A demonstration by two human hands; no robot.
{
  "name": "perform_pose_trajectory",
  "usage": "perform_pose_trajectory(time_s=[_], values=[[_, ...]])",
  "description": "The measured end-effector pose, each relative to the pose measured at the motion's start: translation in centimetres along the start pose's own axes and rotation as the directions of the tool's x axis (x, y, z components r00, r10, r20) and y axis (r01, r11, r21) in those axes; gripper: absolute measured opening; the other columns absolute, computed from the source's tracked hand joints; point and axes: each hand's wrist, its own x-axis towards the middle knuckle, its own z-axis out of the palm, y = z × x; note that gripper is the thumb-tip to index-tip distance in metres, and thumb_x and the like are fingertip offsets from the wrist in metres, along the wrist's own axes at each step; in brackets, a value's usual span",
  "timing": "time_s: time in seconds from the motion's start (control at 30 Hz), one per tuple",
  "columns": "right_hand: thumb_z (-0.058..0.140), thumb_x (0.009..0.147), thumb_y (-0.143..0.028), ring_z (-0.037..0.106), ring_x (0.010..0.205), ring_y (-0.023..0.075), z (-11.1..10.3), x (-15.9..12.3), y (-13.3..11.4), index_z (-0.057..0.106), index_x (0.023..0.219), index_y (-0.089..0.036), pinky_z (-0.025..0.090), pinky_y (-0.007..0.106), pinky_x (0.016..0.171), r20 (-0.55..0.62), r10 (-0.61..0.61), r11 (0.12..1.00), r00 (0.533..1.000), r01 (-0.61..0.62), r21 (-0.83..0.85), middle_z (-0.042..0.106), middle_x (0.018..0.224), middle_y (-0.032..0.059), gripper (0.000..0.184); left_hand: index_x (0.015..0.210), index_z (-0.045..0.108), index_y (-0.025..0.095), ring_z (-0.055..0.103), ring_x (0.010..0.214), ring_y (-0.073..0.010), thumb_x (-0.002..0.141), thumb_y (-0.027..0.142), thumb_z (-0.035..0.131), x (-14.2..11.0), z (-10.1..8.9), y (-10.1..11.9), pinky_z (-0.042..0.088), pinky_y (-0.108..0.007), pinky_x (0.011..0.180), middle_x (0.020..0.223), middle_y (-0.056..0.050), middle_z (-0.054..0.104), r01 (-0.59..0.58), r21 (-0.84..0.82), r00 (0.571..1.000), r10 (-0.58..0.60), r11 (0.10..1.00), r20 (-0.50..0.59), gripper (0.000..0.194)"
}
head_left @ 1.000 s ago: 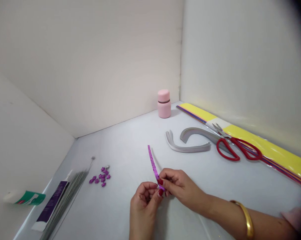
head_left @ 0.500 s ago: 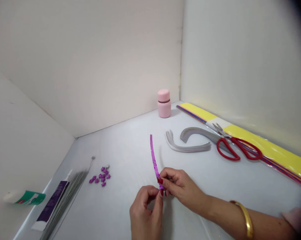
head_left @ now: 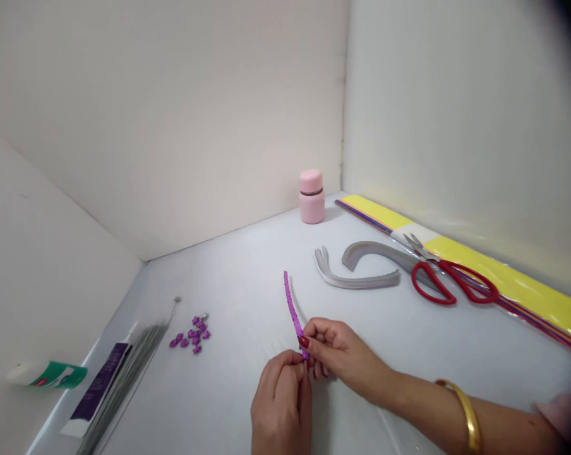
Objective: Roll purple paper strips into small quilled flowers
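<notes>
A narrow glittery purple paper strip (head_left: 292, 308) rises from between my fingers, its free end pointing away from me and curving slightly left. My right hand (head_left: 335, 347) pinches the strip near its lower end with thumb and forefinger. Just below, my left hand (head_left: 282, 401) is closed with its fingertips on the folded lower end, which is mostly hidden by the fingers. Small purple folded stars (head_left: 195, 333) lie in a loose group on the table to the left, with a silvery piece (head_left: 203, 316) among them.
On the left are a bundle of thin grey wires (head_left: 124, 385), a purple-and-white tube (head_left: 98, 388) and a green-and-white tube (head_left: 60, 375). A pink jar (head_left: 312, 205) stands behind. Grey paper strips (head_left: 349, 280), red-handled scissors (head_left: 470, 287) and a yellow paper pack (head_left: 517, 272) lie right.
The purple strip's free end has dropped nearer to my hands. My left hand has turned and shifted slightly right, its thumb now tucked behind. My right hand stays nearly in place.
</notes>
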Motion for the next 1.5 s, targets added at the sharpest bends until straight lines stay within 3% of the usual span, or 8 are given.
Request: perform_pose_trajectory(time_s=[0.1, 0.2, 0.4, 0.53, 0.67, 0.9, 1.17, 1.5], values=[[0.06, 0.075, -0.045, 0.044, 0.044, 0.0057, -0.1, 0.1, 0.1, 0.05, 0.068, -0.016, 0.031, 0.018, 0.044, -0.001, -0.028, 1.0, 1.0, 0.027, -0.007, 0.049, 0.055, -0.0055, 0.031, 0.062, 0.066, 0.025, 0.06, 0.069, -0.0205, 0.072, 0.007, 0.056, 0.3, -0.2, 0.2, 0.042, -0.027, 0.069, 0.07, -0.006, 0.067, 0.057, -0.039, 0.998, -0.056, 0.998, 0.03, 0.022], [0.058, 0.077, -0.043, 0.043, 0.047, 0.0061, -0.2, 0.1, 0.1, 0.051, 0.068, -0.015, 0.032, 0.018, 0.046, 0.001, -0.057, 0.998, 0.998, 0.057, -0.021, 0.048, 0.057, -0.0051, 0.03, 0.061, 0.065, 0.021, 0.06, 0.068, -0.0198, 0.072, 0.015, 0.06, 0.8, -0.4, 0.1, 0.046, -0.026, 0.064, 0.07, -0.006, 0.065, 0.244, -0.223, 0.967, -0.219, 0.944, 0.131, 0.013], [0.055, 0.08, -0.04, 0.043, 0.049, 0.0067, -0.3, 0.0, 0.1, 0.051, 0.07, -0.015, 0.031, 0.018, 0.047, -0.003, -0.091, 0.993, 0.996, 0.09, -0.076, 0.047, 0.057, -0.0049, 0.027, 0.055, 0.06, 0.014, 0.059, 0.062, -0.0139, 0.062, 0.022, 0.074, 1.5, -0.2, -0.9, 0.045, -0.022, 0.063, 0.064, -0.004, 0.067, 0.672, -0.515, 0.736, -0.559, 0.532, 0.383, 0.018], [0.055, 0.081, -0.037, 0.045, 0.05, 0.0072, -0.3, 0.0, 0.3, 0.05, 0.069, -0.016, 0.033, 0.018, 0.047, 0.002, -0.115, 0.987, 0.993, 0.114, -0.111, 0.048, 0.058, -0.0047, 0.024, 0.054, 0.058, 0.013, 0.056, 0.054, -0.0091, 0.056, 0.023, 0.079, 1.4, -0.1, -1.4, 0.043, -0.018, 0.056, 0.054, -0.001, 0.064, 0.759, -0.539, 0.624, -0.647, 0.365, 0.439, 0.023], [0.054, 0.081, -0.036, 0.048, 0.052, 0.0083, -0.2, -0.1, 0.1, 0.05, 0.07, -0.017, 0.038, 0.02, 0.051, 0.016, -0.119, 0.98, 0.993, 0.12, -0.158, 0.049, 0.059, -0.0042, 0.023, 0.063, 0.057, 0.014, 0.055, 0.046, -0.0078, 0.049, 0.024, 0.083, 1.6, -0.2, -1.3, 0.044, -0.018, 0.05, 0.049, 0.001, 0.064, 0.779, -0.55, 0.572, -0.699, 0.3, 0.429, 0.032], [0.054, 0.082, -0.033, 0.052, 0.054, 0.0094, 0.1, -0.2, -0.4, 0.052, 0.068, -0.016, 0.04, 0.02, 0.052, 0.048, -0.123, 0.974, 0.991, 0.13, -0.185, 0.052, 0.058, -0.0036, 0.021, 0.066, 0.057, 0.013, 0.057, 0.047, -0.0084, 0.051, 0.024, 0.082, 1.8, -0.4, -1.2, 0.044, -0.017, 0.05, 0.05, 0.0, 0.065, 0.788, -0.533, 0.569, -0.694, 0.308, 0.442, 0.031], [0.056, 0.079, -0.04, 0.05, 0.047, 0.0076, -0.1, -0.1, 0.1, 0.05, 0.071, -0.015, 0.035, 0.018, 0.044, 0.056, 0.009, 0.993, 0.998, -0.002, -0.116, 0.054, 0.058, -0.003, 0.026, 0.064, 0.057, 0.014, 0.058, 0.051, -0.0104, 0.06, 0.021, 0.076, 1.7, -0.4, -0.8, 0.044, -0.019, 0.051, 0.054, 0.0, 0.065, 0.626, -0.538, 0.757, -0.607, 0.565, 0.242, 0.021], [0.055, 0.08, -0.035, 0.05, 0.047, 0.0068, -0.2, 0.0, 0.1, 0.05, 0.069, -0.015, 0.035, 0.017, 0.045, 0.082, -0.001, 0.989, 0.997, 0.013, -0.15, 0.055, 0.058, -0.0024, 0.023, 0.071, 0.058, 0.014, 0.059, 0.055, -0.0122, 0.06, 0.022, 0.077, 1.3, -0.1, -2.8, 0.044, -0.023, 0.056, 0.058, -0.002, 0.067, 0.695, -0.571, 0.692, -0.623, 0.437, 0.364, 0.024]])
